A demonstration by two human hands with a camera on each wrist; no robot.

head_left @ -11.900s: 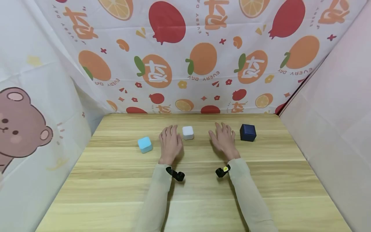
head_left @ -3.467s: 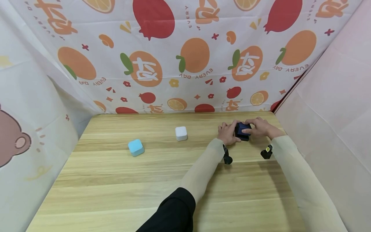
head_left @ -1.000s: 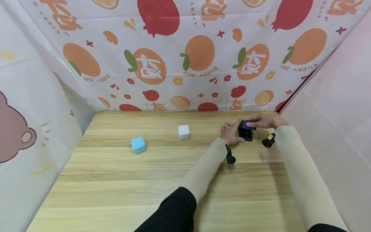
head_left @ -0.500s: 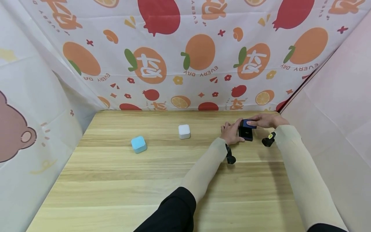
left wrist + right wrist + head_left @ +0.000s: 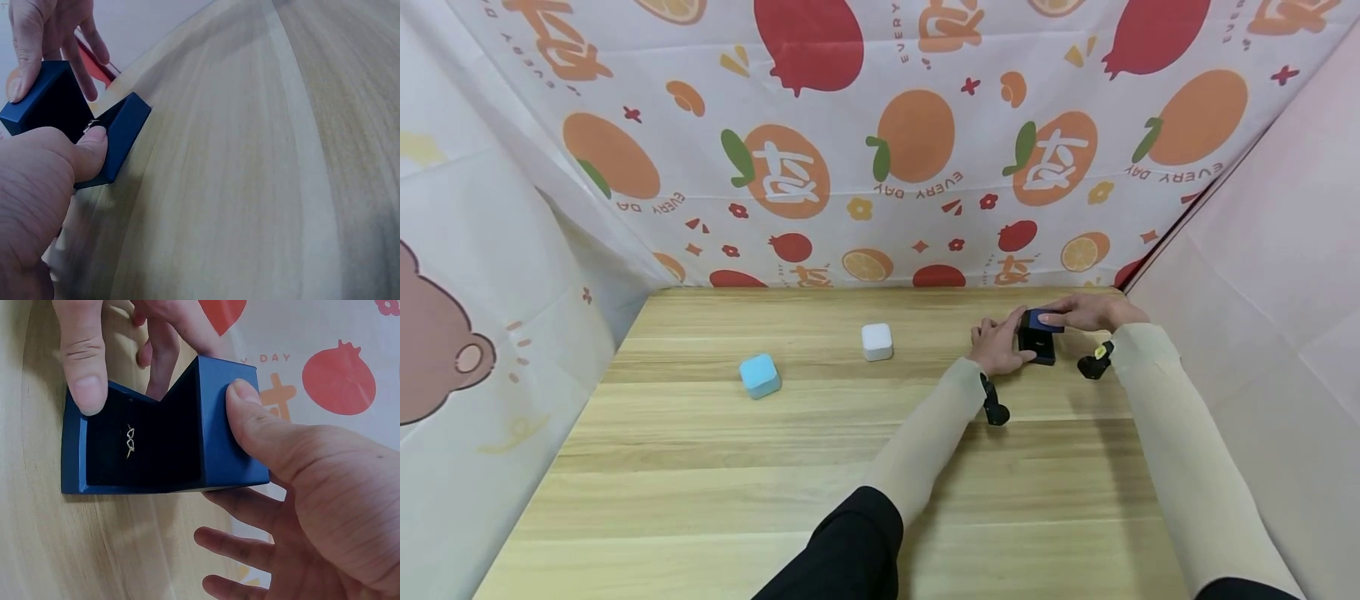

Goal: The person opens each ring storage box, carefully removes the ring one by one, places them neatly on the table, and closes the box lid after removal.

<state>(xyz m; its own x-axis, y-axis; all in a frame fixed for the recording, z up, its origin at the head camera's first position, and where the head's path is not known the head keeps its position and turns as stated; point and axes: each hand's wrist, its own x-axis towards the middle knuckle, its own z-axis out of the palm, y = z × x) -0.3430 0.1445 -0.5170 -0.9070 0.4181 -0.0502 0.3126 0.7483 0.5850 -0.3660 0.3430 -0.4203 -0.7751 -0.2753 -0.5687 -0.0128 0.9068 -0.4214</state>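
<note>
A dark blue ring box (image 5: 1037, 354) sits at the right rear of the table with its hinged lid (image 5: 231, 444) raised. Inside its black lining stands a small ring (image 5: 130, 440) with a twisted band. My left hand (image 5: 996, 346) grips the base (image 5: 74, 456) from the left, the thumb over its front rim beside the ring. From the right, my right hand (image 5: 1084, 313) pinches the lid, thumb on top and index finger behind; its other fingers stick out freely. In the left wrist view the left thumb covers part of the ring.
A white rounded cube (image 5: 877, 342) stands at the table's middle rear, with a light blue cube (image 5: 760, 376) farther left. A fruit-print cloth (image 5: 917, 183) hangs behind the wooden table (image 5: 737, 483). Pale cloth walls (image 5: 1262, 333) flank both sides.
At first both hands rested apart and the box was closed. They then moved right onto it, and the lid swung up and back, showing the ring. Over the last half second little has changed.
</note>
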